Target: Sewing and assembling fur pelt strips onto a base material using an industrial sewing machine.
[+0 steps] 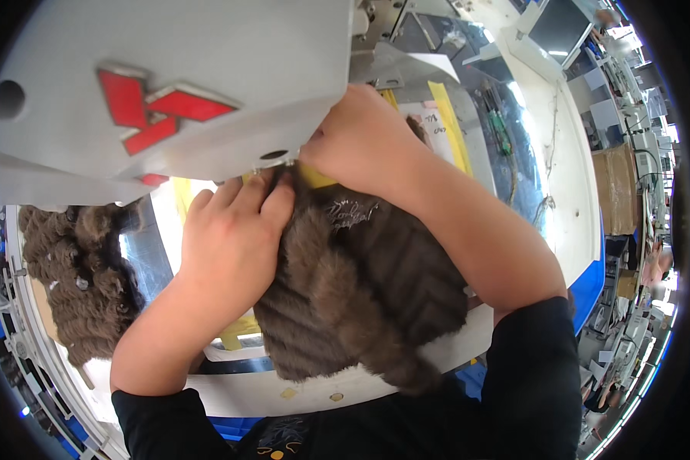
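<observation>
In the head view, we find the brown furry piece (326, 276) on the near side of the grey machine (238, 46). Close by the machine, the left hand (234, 230) lies with fingers together, the right hand (369, 142) curls; we cannot tell what either pinches. We judge hands this near it risk injury should it run. We record a red emblem (134, 100) on it, pale script (351, 217) on the piece.

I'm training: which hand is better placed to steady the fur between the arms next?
Likely the left hand: it lies along the fur, while the right hand is curled beside the machine head.
</observation>
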### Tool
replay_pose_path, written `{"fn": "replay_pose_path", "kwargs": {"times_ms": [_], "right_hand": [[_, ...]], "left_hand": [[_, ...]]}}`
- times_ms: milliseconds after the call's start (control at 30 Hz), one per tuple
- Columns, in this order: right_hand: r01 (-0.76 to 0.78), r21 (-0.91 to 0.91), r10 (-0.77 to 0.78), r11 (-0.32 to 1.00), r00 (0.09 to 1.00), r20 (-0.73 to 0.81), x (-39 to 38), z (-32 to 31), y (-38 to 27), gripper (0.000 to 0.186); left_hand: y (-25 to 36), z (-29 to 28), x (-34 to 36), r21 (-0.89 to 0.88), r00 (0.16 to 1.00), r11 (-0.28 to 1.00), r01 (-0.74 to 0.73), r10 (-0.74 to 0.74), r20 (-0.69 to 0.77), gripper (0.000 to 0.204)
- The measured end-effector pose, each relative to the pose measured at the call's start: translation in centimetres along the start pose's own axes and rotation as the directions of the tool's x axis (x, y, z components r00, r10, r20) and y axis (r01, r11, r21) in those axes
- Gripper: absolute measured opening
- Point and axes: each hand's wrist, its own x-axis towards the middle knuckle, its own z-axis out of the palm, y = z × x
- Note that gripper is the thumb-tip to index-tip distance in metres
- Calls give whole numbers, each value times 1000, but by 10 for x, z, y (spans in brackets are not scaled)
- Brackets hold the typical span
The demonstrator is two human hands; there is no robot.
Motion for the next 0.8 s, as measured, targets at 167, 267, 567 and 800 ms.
{"fn": "replay_pose_path", "kwargs": {"times_ms": [167, 267, 567, 800], "right_hand": [[319, -17, -309, 948, 929, 201, -35, -30, -15, 23], [386, 115, -401, 915, 900, 173, -48, -21, -4, 33], [438, -114, -409, 892, 888, 211, -51, -11, -7, 43], [334, -249, -293, 909, 937, 188, -51, -10, -21, 37]], "left_hand": [[-1, 3, -6, -43, 999, 999, 28, -30, -26, 33], [-1, 3, -8, -129, 997, 990, 61, -54, 55, 35], [-4, 6, -11, -182, 998, 982, 54, -58, -17, 27], [-5, 10, -9, -157, 994, 987, 23, -40, -104, 22]]}}
